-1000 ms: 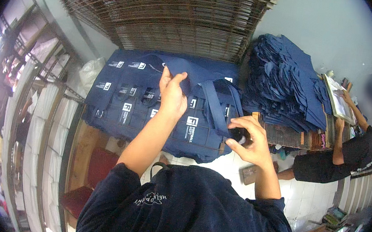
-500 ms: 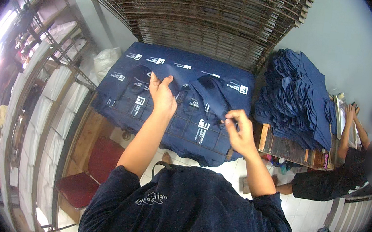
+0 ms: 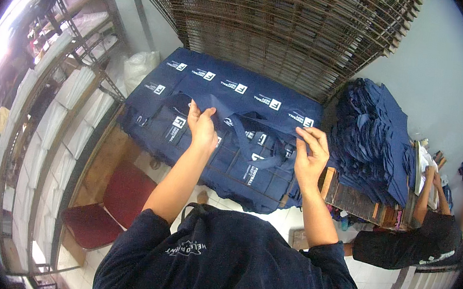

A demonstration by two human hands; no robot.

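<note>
A navy cloth piece (image 3: 204, 98) with strap-like strips is stretched between my two hands, over the printed pile. My left hand (image 3: 203, 132) pinches its left part between thumb and fingers. At its right end, my right hand (image 3: 312, 155) is closed on the edge with the fingertips. Beneath lies a broad stack of navy fabric sheets (image 3: 220, 87) with rows of white prints. Dark thin bars cross the near part of the stack. Folds and strips hang down from the held piece between my hands, so its full shape is hard to make out.
A tall wire drying rack (image 3: 271, 25) rises behind the stack. At right, a heap of navy cut pieces (image 3: 374, 141) rests on a wooden table (image 3: 352, 196), with another person (image 3: 421, 232) beyond. Shelves (image 3: 61, 122) and a red chair (image 3: 126, 195) stand left.
My right hand has moved up and outward, spreading the cloth piece flatter across the stack. My left hand keeps its hold in nearly the same place. The view has shifted slightly.
</note>
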